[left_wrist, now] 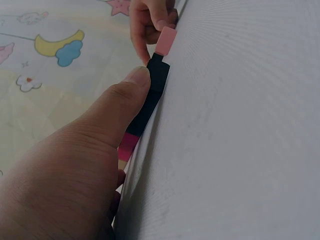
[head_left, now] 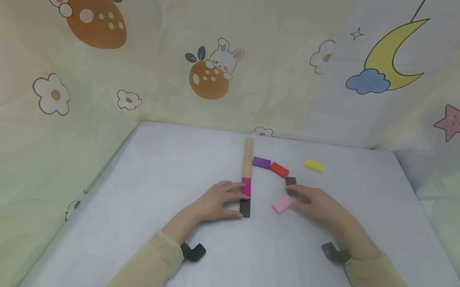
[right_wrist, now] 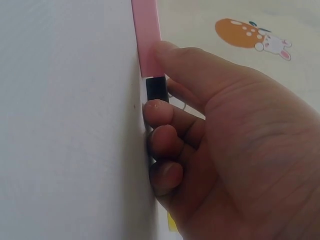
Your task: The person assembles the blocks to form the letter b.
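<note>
Both hands are down on the pale grey worktop [head_left: 163, 179], and the action centres on a long thin wooden strip [head_left: 248, 156] running near to far, with a magenta rectangular block [head_left: 246, 187] and a black rectangular block [head_left: 245, 207] lined up end to end at its near end. The left hand [head_left: 214, 202] sits just left of that row, fingers gently curled, thumb tip pressed against the black block's side and a fingertip touching the magenta one, bracing rather than wrapping. Over to the right, the right hand [head_left: 318, 203] has its fingers curled onto a second small black rectangular block [head_left: 291, 183], pinching it against the worktop, thumb lying along a pink rectangular block [head_left: 282, 204] just beside it. Farther back, a purple rectangular block [head_left: 261, 162] and a red rectangular block [head_left: 279, 169] lie touching near the strip, and a yellow rectangular block [head_left: 314, 166] sits well apart to the right. These blocks look light, stiff and smooth, likely to skid at a nudge, so I'd judge a pinch across the long side faces the safest hold, with the row steadied against the strip.
</note>
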A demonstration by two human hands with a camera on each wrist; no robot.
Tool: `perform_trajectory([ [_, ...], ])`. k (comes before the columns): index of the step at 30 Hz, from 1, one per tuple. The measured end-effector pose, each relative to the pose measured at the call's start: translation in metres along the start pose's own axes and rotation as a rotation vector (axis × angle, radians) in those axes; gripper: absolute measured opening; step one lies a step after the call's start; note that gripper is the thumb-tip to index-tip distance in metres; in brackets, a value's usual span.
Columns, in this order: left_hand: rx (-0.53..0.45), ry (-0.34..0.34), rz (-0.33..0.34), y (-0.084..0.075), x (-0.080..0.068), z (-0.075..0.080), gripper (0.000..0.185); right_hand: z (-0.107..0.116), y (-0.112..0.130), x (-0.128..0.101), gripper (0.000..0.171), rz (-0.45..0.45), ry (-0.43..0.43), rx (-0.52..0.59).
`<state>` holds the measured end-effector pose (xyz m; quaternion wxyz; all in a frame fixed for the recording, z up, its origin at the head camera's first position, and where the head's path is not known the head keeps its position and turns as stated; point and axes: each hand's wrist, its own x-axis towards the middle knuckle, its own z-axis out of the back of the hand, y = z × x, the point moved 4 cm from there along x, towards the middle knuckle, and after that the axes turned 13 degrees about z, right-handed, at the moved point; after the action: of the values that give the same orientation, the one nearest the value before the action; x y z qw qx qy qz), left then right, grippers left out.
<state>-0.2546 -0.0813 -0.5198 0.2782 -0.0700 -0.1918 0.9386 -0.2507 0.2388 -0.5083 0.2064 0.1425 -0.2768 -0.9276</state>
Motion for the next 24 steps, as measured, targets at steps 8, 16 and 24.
perform_trajectory([
  [8,-0.001,0.002,0.008,0.0004,0.0,0.0001,0.056,0.0004,0.0006,0.0004,0.061,0.013,-0.006,0.013],
  [16,-0.007,0.002,0.004,0.0,-0.0001,0.0001,0.056,-0.0015,-0.0013,0.0012,0.048,0.077,-0.005,0.002],
  [24,-0.003,-0.002,0.002,-0.0001,-0.0002,0.0,0.056,-0.0029,-0.0014,0.0016,0.04,0.135,-0.02,-0.019],
])
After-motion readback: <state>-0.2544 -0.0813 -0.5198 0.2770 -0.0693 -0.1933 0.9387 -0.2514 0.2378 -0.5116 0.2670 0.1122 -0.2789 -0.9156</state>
